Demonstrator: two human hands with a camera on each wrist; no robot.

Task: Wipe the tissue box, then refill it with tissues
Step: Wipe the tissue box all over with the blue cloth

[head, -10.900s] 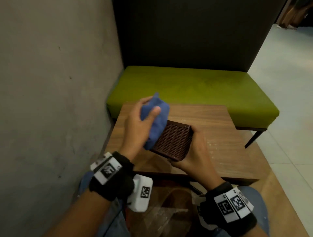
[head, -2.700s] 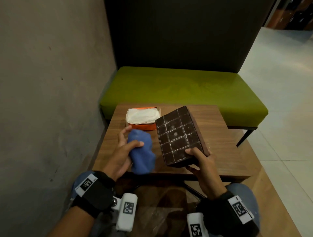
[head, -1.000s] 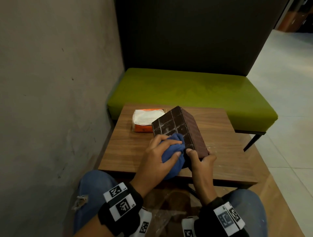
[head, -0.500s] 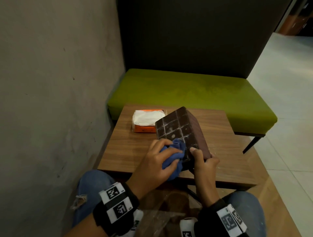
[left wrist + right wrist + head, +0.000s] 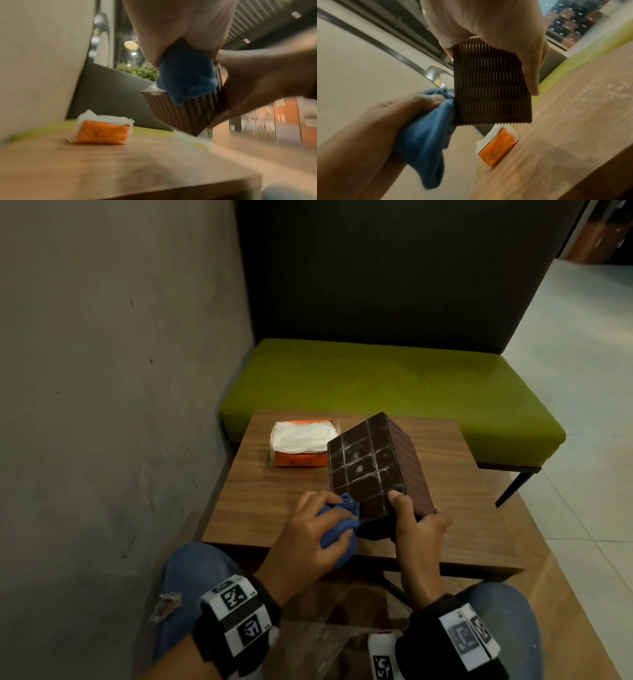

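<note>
A: Tilted up off the tabletop (image 5: 281, 501), that tissue box (image 5: 373, 470), gridded base turned toward the camera, long axis running away toward the green bench (image 5: 376, 385).

B: Gripped at the near right corner by the right hand (image 5: 416, 525), thumb on the gridded face, fingers wrapped down the woven side. Firm hold, by the look of it.

A: And the left hand (image 5: 308, 532) closed round a bunched blue cloth (image 5: 337, 529), pressed against the box's near left edge. Touching, not apart.

B: Clear from the right wrist view too: cloth (image 5: 426, 129) butted right up against the woven wall (image 5: 489, 86).

A: Pale smudges showing on the upper squares of the base, farther from both hands. Wiping step not finished, at a guess.

B: So the relation that matters: dirty patch up and away from the cloth, along the box's long axis. Left hand nearer to it, and holding the cloth.

A: A push away from the body along that face, probably, with the right hand bracing.

B: And the refill? Orange tissue pack (image 5: 301, 446), white sheets showing on top, lying flat just behind the box on its left, untouched.

A: Within reach of the left hand, once free of the cloth.
</note>
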